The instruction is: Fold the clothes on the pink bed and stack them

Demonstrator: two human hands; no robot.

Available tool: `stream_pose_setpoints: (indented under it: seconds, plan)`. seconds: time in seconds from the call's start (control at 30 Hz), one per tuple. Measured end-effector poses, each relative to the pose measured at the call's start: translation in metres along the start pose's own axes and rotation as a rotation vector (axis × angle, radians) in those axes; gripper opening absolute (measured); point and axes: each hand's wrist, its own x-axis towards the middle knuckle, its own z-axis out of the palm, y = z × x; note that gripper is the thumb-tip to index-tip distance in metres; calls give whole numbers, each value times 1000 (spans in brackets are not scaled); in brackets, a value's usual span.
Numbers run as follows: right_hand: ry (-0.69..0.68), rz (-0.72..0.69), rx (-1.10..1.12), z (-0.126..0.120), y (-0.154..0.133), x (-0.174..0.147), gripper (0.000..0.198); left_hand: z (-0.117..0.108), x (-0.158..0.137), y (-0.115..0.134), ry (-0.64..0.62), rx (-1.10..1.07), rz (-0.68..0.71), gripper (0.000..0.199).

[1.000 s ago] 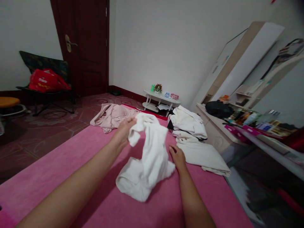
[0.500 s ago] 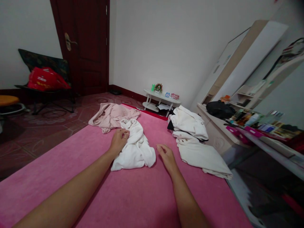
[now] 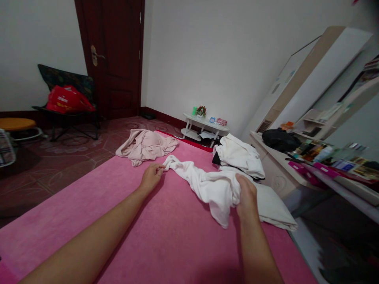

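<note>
A crumpled white garment (image 3: 204,183) stretches between my two hands above the pink bed cover (image 3: 166,244); its exact kind does not show. My left hand (image 3: 152,175) pinches its narrow far-left end. On the other side, my right hand (image 3: 247,193) grips the bunched right end, and a loose corner hangs down beside it. Just beyond my left hand lies a rumpled light pink garment (image 3: 146,146). Folded white and cream clothes (image 3: 239,156) are stacked behind my right hand, with a folded pale garment (image 3: 275,207) at their near side.
A dresser (image 3: 275,179) on the right carries a black bag (image 3: 281,140) and many small bottles and boxes. Beyond the bed's far edge stands a low white table (image 3: 204,122). At left, a folding chair (image 3: 66,79) holds a red bag (image 3: 69,98).
My right hand has taken hold of the white garment and pulled it rightward, drawing it out long and lifting part of it. My left hand keeps its end. The view has shifted slightly.
</note>
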Motion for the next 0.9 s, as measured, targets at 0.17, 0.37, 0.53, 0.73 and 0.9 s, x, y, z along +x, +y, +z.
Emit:
stream_pose_setpoints:
  seconds: [0.17, 0.37, 0.53, 0.73, 0.9]
  plan:
    - [-55, -142, -278, -14, -9, 7, 27, 4, -1, -3, -34, 21, 3, 26]
    - [-395, -124, -654, 2, 24, -3, 27, 4, -1, -4, -35, 33, 9, 27]
    - [-629, -98, -830, 11, 27, -20, 38, 2, -1, -1, 21, 10, 41, 27]
    - [-567, -144, -967, 12, 19, -23, 10, -3, -2, 8, 73, -57, 60, 26]
    - [-506, -144, -607, 29, -10, -32, 6, -7, -3, 16, 89, -91, 40, 27]
